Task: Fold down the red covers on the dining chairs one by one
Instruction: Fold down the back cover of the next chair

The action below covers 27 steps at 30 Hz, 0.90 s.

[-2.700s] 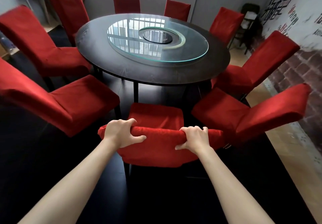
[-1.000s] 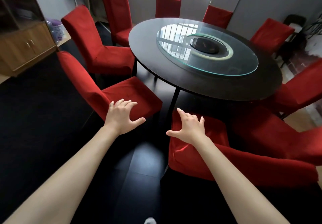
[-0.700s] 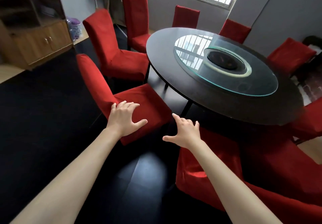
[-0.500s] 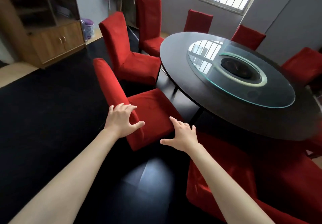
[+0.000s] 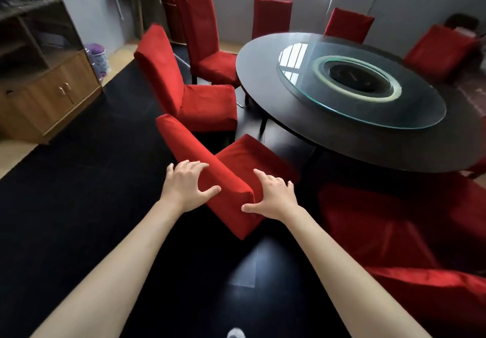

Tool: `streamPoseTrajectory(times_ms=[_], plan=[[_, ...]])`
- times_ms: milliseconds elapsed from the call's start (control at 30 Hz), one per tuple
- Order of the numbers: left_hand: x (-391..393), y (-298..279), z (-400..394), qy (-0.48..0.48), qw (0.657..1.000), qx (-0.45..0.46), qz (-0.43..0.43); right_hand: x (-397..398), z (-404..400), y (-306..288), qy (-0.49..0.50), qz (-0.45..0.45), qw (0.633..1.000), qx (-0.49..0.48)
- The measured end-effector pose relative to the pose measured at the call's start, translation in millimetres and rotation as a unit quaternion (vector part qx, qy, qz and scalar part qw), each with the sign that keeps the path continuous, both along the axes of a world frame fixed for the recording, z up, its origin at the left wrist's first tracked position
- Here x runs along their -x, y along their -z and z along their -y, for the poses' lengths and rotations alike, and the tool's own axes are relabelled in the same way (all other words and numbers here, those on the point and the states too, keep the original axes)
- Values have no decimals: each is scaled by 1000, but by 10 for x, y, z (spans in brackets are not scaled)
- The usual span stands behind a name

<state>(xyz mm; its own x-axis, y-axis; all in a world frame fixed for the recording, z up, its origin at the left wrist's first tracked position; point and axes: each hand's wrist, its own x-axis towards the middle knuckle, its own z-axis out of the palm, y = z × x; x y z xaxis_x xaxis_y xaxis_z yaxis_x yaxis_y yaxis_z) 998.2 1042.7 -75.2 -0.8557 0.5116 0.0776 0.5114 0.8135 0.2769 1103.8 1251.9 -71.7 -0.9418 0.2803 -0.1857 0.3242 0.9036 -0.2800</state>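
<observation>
Both spread hands point(image 5: 187, 186) reached chair cover point(image 5: 210, 179).

No legible text anywhere.

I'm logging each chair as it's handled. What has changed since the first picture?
Both hands let go of the first chair's back and moved left to the next chair. Left hand and right hand now reach its backrest top, fingers spread, gripping nothing yet. The table stayed put.
</observation>
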Motion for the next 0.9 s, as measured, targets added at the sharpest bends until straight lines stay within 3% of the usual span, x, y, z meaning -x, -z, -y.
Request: streamPoseTrajectory(times_ms=[467,900], plan=[[1307,265,25,58,998,-19,10,1046,366,155,43,49,998,2],[2446,458,263,236,972,14,11,1668,1043,291,201,58,978,13]])
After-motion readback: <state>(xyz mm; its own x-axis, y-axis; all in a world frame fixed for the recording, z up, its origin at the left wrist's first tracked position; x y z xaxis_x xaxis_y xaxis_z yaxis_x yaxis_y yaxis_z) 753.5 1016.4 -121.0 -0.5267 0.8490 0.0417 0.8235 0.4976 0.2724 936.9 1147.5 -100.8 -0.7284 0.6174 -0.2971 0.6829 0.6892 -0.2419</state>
